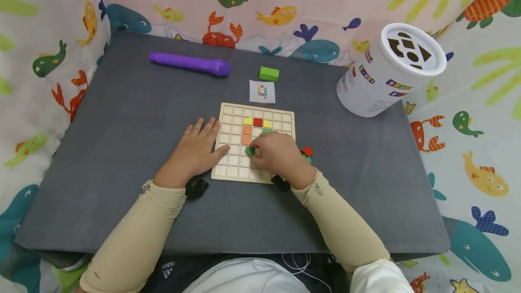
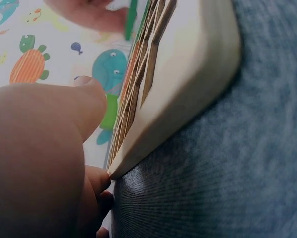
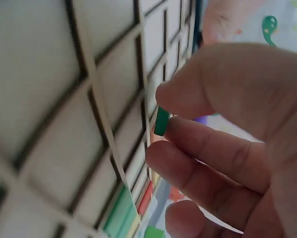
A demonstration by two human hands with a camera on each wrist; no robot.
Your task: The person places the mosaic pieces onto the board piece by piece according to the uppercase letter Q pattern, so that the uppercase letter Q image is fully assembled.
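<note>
A wooden grid board [image 1: 233, 162] lies on the grey table, with yellow, red, orange and green tiles set in its upper middle cells. My right hand [image 1: 281, 155] pinches a green tile [image 3: 162, 121] between thumb and fingertips, just over the board below the orange tiles [image 1: 246, 139]. In the right wrist view the tile is tilted on edge close to the grid. My left hand [image 1: 196, 150] rests at the board's left edge, fingers spread on the table and thumb on the board. My right hand hides some of the board's right-hand cells.
Right of the board lie a red tile [image 1: 307, 151] and a green piece. Behind it are a pattern card [image 1: 262, 92], a green block [image 1: 269, 74] and a purple microphone-shaped stick [image 1: 189, 63]. A white tub [image 1: 378, 78] with a cut-out lid stands at the back right.
</note>
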